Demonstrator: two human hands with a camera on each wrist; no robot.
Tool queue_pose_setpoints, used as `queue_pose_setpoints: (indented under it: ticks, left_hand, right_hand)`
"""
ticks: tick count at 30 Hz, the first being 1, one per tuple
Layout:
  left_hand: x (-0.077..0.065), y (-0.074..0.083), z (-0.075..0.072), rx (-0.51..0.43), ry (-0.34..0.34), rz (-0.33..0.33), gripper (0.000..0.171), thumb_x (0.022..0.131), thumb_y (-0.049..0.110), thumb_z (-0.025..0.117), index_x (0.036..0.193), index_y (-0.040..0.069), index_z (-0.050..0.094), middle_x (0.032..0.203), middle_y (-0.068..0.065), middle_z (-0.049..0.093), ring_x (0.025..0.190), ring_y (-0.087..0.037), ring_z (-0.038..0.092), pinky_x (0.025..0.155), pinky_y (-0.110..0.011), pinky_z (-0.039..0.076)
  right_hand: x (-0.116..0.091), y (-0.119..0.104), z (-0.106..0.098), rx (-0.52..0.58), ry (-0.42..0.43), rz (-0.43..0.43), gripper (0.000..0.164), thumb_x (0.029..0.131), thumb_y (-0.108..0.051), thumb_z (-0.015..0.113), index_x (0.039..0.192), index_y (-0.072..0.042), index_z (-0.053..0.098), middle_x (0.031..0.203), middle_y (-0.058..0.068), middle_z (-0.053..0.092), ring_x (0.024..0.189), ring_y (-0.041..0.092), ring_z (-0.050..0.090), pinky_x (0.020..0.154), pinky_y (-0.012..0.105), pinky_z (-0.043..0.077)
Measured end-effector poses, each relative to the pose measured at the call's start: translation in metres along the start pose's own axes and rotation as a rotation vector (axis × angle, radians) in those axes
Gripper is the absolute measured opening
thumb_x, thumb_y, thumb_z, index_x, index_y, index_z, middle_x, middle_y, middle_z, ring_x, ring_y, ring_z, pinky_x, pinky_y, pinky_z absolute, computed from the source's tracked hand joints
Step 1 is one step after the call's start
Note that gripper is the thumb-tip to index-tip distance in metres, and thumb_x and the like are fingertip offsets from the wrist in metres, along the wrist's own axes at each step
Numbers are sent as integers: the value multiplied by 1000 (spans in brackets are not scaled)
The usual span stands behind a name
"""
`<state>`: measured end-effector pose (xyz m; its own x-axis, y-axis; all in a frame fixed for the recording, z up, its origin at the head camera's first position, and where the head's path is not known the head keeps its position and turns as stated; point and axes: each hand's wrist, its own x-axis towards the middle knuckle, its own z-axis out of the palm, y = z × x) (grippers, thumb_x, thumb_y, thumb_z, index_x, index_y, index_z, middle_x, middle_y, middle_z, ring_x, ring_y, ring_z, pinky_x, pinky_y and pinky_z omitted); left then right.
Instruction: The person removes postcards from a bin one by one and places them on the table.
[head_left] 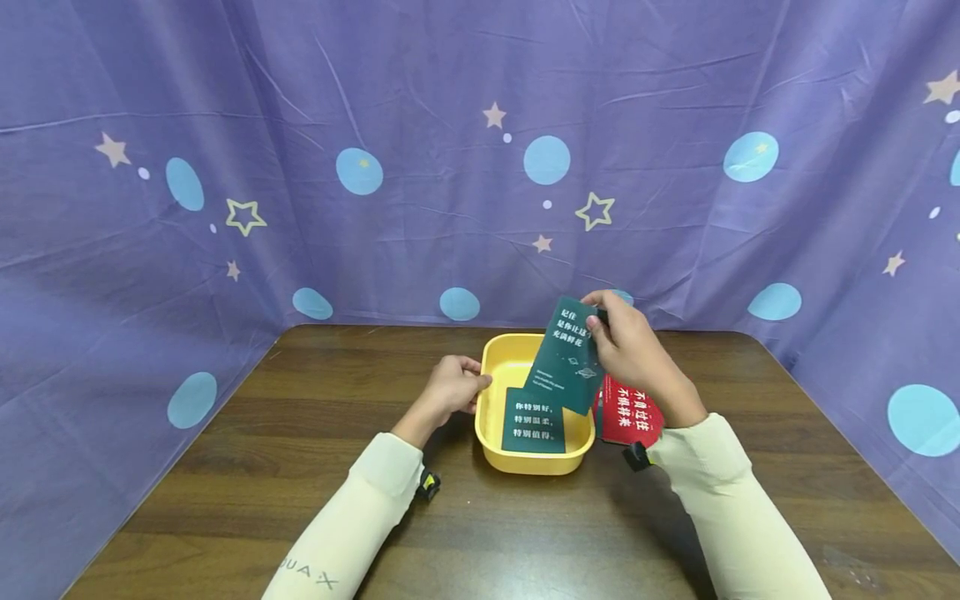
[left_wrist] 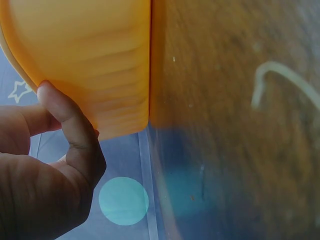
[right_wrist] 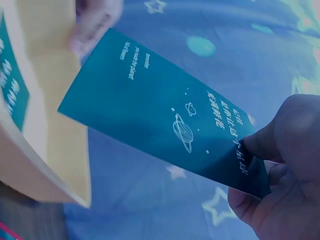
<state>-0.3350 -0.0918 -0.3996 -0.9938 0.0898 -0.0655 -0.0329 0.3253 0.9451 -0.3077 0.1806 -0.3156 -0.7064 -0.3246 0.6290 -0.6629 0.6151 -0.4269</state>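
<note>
A dark green card (head_left: 567, 354) with white lettering and small planet drawings is pinched at its upper end by my right hand (head_left: 632, 346). In the head view it overlaps the back right of a yellow plastic basin (head_left: 491, 454). Inside the basin lies another green card (head_left: 532, 421) with white lettering. My left hand (head_left: 452, 385) grips the basin's left rim between thumb and fingers; the left wrist view shows the thumb (left_wrist: 52, 100) at the rim. In the right wrist view, the held card (right_wrist: 160, 117) slants across beside the basin wall (right_wrist: 65, 165).
Red cards (head_left: 628, 414) with white lettering lie on the brown wooden table (head_left: 360, 392) just right of the basin, partly hidden by the right arm. A purple curtain (head_left: 450, 242) with stars and blue dots hangs behind the table's far edge.
</note>
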Motion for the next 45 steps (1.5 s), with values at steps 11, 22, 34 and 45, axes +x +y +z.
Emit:
queue_pose_setpoints:
  ticks: [11,22,34,45]
  left_hand:
    - [1,-1,0,-2,1,-1,25,91,7,65,111,-7,58,80,-16,63,53,-15,57,46,-28,56]
    - [2,-1,-1,-2,-4,-7,24,91,7,65,110,-6,58,80,-15,64,54,-16,58,48,-29,57]
    - [0,1,-1,4,-4,-11,24,92,7,65,111,-6,58,82,-16,64,55,-17,59,48,-29,57]
    - [2,-1,-1,18,2,-3,26,92,9,65,112,-5,58,83,-17,64,54,-15,58,47,-28,56]
  right_hand:
    - [-8,35,-46,-54,70,205,24,101,-5,44,123,5,48,116,26,56,106,36,50,88,52,41]
    - [-23,75,-60,-81,33,400,28,100,-12,38,120,2,51,118,26,56,103,37,49,84,51,41]
    - [-33,115,-34,-50,-79,469,22,98,-9,39,106,1,57,97,19,58,87,30,51,67,32,43]
    - [-42,133,-2,-17,-203,506,23,97,-6,38,106,4,57,101,20,57,91,31,50,67,31,40]
